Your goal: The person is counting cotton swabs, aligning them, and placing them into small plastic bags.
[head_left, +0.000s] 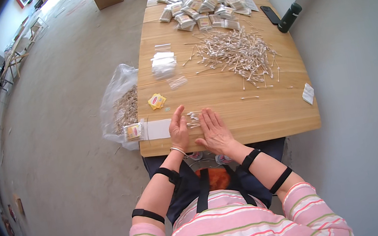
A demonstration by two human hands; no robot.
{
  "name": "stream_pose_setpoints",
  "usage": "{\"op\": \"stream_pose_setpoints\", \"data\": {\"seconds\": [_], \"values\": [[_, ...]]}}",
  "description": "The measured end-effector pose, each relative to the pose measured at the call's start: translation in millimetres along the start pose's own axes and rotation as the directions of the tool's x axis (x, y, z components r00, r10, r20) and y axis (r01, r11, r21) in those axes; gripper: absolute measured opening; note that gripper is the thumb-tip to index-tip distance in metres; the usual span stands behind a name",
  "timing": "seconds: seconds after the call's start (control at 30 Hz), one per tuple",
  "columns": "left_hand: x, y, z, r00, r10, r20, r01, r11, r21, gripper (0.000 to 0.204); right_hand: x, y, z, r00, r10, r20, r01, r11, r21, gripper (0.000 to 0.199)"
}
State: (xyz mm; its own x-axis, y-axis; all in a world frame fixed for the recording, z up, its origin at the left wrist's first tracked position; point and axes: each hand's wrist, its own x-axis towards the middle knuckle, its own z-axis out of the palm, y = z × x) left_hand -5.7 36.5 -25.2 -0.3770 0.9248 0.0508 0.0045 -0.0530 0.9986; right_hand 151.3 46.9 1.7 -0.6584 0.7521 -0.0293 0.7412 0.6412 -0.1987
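Note:
A small row of cotton swabs [193, 119] lies on the wooden table between my two hands. My right hand [214, 131] is laid flat with its fingers stretched out, covering one end of the row. On the other side, my left hand [178, 130] stands on its edge with straight fingers, beside the swab tips. Left of it is a flat white strip [157, 129], partly hidden by that hand. At the strip's far end sits a clear pack of swabs [133, 132] with a yellow label. Neither hand grips anything that I can see.
A large heap of loose swabs [243, 52] covers the table's middle right. Clear bags [164, 65] and yellow cards [156, 101] lie at left. Filled packs [196, 5] pile up behind. A bottle [290, 17] and phone [270, 15] stand by the wall; a swab-filled bag [123, 108] hangs left.

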Motion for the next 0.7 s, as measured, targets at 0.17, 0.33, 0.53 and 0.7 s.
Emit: {"op": "stream_pose_setpoints", "data": {"seconds": [0.17,0.33,0.53,0.7], "values": [[-2.8,5.2,-2.2,1.000,-0.018,-0.015,0.018,1.000,-0.026,0.034,-12.9,-9.4,5.5,1.000,-0.011,0.023,0.012,1.000,-0.023,0.096],[-0.8,4.5,-0.5,0.999,-0.030,-0.033,0.028,0.998,-0.061,0.034,0.4,-7.1,-2.1,0.999,0.017,0.045,-0.015,0.999,-0.044,0.097],[5.4,-2.8,-0.5,0.992,-0.051,-0.119,0.032,0.987,-0.156,0.033,7.5,4.7,8.4,0.990,0.060,-0.124,-0.057,0.998,0.024,0.082],[4.5,2.9,0.3,0.995,-0.001,-0.096,0.002,1.000,0.011,0.034,20.6,10.3,0.8,0.971,0.091,-0.220,-0.063,0.989,0.131,0.066]]}}
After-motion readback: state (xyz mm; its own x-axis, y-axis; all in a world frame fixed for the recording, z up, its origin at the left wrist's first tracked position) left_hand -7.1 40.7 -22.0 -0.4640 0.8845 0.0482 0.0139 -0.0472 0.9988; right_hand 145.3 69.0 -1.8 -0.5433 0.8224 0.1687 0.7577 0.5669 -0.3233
